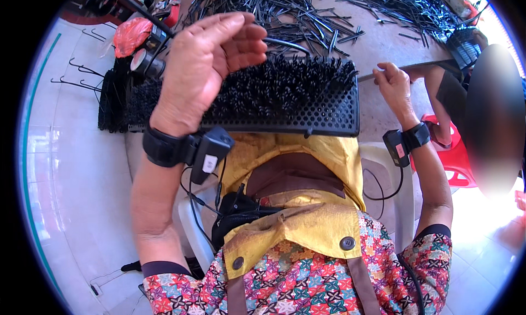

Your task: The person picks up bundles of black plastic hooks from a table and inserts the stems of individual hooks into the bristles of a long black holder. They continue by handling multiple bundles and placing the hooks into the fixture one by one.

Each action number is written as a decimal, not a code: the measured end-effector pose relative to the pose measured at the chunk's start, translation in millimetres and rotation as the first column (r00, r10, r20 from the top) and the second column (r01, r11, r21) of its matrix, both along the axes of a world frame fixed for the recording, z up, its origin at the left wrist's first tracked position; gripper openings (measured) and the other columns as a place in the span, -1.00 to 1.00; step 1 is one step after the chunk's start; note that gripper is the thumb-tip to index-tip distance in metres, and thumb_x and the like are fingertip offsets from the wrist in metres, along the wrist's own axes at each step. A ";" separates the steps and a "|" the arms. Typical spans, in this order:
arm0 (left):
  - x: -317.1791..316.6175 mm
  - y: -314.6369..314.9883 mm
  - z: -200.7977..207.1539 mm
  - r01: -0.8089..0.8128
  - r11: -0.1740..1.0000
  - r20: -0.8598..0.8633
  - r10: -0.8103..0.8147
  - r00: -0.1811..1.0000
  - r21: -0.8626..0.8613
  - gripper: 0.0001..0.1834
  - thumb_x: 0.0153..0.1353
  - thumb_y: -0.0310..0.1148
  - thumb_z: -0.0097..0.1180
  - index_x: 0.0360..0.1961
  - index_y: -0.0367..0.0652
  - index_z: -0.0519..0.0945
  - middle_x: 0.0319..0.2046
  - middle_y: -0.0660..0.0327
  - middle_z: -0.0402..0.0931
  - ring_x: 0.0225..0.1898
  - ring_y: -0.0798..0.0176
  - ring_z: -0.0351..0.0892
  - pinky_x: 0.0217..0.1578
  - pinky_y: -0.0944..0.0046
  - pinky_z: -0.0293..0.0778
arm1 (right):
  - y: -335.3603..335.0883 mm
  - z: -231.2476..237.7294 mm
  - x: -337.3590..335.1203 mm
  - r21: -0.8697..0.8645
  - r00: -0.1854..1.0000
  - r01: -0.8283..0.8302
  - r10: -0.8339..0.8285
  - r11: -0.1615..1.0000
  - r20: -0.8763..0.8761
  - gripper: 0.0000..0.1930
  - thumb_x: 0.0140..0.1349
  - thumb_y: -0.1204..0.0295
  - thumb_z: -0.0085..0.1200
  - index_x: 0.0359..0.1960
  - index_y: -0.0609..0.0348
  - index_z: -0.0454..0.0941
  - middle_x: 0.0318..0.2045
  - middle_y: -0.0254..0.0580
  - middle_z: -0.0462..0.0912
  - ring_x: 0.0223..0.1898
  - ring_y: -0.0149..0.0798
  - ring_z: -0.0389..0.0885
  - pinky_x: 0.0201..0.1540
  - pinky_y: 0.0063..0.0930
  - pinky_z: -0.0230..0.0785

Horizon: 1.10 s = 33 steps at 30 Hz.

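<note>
A black perforated tray [329, 115] lies across my lap at the table's edge, with many short black plastic pieces [274, 87] standing upright in its holes. My left hand [211, 57] is raised over the tray's left half, palm to the right, fingers loosely bent and apart, with nothing visible in it. A thin dark curved strip [287, 44] runs just beyond its fingertips; whether they touch I cannot tell. Off the tray's right end, my right hand [393, 85] has its fingers curled in toward the thumb. Anything between them is hidden or too small to make out.
Loose black plastic strips [274, 11] are heaped across the table [378, 27]. At the left are a red plastic bag [133, 35], a roll [145, 63] and metal hooks [82, 85]. Another person [449, 93] sits at the right near a red plastic stool [457, 159].
</note>
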State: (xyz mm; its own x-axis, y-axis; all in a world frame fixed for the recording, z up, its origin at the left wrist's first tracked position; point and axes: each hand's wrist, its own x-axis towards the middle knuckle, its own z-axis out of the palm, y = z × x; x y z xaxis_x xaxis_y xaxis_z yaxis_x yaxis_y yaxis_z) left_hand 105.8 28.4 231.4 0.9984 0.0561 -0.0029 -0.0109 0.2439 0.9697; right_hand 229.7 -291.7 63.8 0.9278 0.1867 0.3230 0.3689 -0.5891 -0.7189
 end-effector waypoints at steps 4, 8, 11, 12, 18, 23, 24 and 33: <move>49.2 11.4 20.7 -0.009 0.969 0.072 -0.009 0.997 0.247 -0.75 0.19 -0.33 0.08 -0.21 -0.31 0.56 -0.34 0.07 0.59 -0.35 0.25 0.61 -0.28 0.33 0.56 | -2.3 -12.3 19.0 -0.013 0.997 0.007 -0.008 1.000 -0.076 -0.77 0.08 0.41 0.13 -0.29 0.34 0.55 -0.64 -0.02 0.56 -0.60 -0.24 0.56 -0.48 -0.41 0.38; 107.8 18.0 25.3 0.047 0.865 -0.019 -0.044 0.999 0.500 -0.69 0.23 -0.33 0.06 -0.09 -0.32 0.50 -0.25 0.10 0.57 -0.27 0.27 0.61 -0.20 0.34 0.57 | -3.4 -20.3 36.6 -0.036 0.995 0.023 -0.026 0.999 -0.092 -0.77 0.08 0.41 0.13 -0.30 0.34 0.55 -0.61 -0.01 0.58 -0.58 -0.22 0.57 -0.45 -0.41 0.40; 145.9 15.7 16.1 0.100 0.737 -0.075 -0.067 0.995 0.669 -0.67 0.18 -0.30 0.14 -0.10 -0.29 0.53 -0.29 0.16 0.58 -0.28 0.34 0.60 -0.26 0.39 0.56 | 1.1 -18.8 49.9 -0.043 0.999 0.012 -0.014 0.999 -0.043 -0.77 0.08 0.41 0.13 -0.29 0.34 0.54 -0.60 -0.02 0.59 -0.58 -0.18 0.58 -0.44 -0.39 0.42; 156.9 15.0 10.3 0.127 0.673 -0.089 -0.090 0.992 0.729 -0.66 0.17 -0.29 0.15 -0.11 -0.29 0.53 -0.30 0.18 0.58 -0.29 0.36 0.59 -0.27 0.41 0.55 | 0.9 -20.4 55.1 -0.043 0.999 0.025 -0.027 0.999 -0.045 -0.76 0.08 0.40 0.14 -0.27 0.33 0.53 -0.56 -0.01 0.60 -0.55 -0.17 0.58 -0.42 -0.38 0.43; 212.5 11.4 -43.2 0.221 0.197 -0.180 -0.203 0.962 0.955 -0.56 0.06 -0.28 0.24 -0.09 -0.36 0.52 -0.24 0.10 0.57 -0.21 0.28 0.56 -0.15 0.34 0.49 | 1.2 -29.4 88.8 -0.198 0.992 0.112 -0.100 0.974 0.072 -0.65 0.06 0.36 0.16 -0.13 0.25 0.48 -0.30 0.00 0.57 -0.30 -0.08 0.55 -0.20 -0.30 0.41; 228.6 2.4 -61.8 0.427 0.027 -0.403 -0.280 0.871 0.904 -0.32 -0.07 -0.09 0.28 -0.06 -0.47 0.48 -0.18 -0.15 0.53 -0.11 -0.02 0.55 -0.06 0.19 0.44 | 0.9 -42.7 114.6 -0.269 0.926 0.199 -0.091 0.942 0.366 -0.59 0.07 0.30 0.17 -0.09 0.25 0.45 -0.25 -0.01 0.54 -0.18 -0.01 0.47 -0.10 -0.23 0.35; 232.3 -0.4 -60.6 0.455 -0.030 -0.443 -0.290 0.848 0.890 -0.30 -0.07 -0.07 0.29 -0.03 -0.45 0.45 -0.14 -0.14 0.51 -0.08 -0.01 0.53 -0.03 0.19 0.42 | 2.2 -44.0 120.1 -0.251 0.938 0.198 -0.109 0.948 0.329 -0.60 0.07 0.29 0.17 -0.09 0.25 0.46 -0.25 -0.01 0.54 -0.20 -0.02 0.48 -0.11 -0.23 0.35; 257.7 -2.8 -97.5 0.605 -0.332 -0.686 -0.252 0.682 0.723 -0.07 -0.16 0.04 0.33 0.08 -0.48 0.30 0.01 -0.23 0.38 0.07 -0.09 0.38 0.07 0.13 0.32 | 9.4 -49.1 140.8 -0.123 0.953 0.250 -0.222 0.960 0.208 -0.67 0.06 0.29 0.19 -0.19 0.23 0.52 -0.38 -0.11 0.58 -0.29 -0.10 0.50 -0.19 -0.30 0.38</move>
State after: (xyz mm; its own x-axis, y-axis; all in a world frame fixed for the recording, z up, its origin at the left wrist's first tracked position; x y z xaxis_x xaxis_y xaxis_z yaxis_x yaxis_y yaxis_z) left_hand 363.5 25.7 133.9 0.7163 -0.2671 -0.6446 -0.2573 -0.9598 0.1119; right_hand 370.5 -282.4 14.7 0.8751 0.0284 0.4831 0.3277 -0.7693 -0.5485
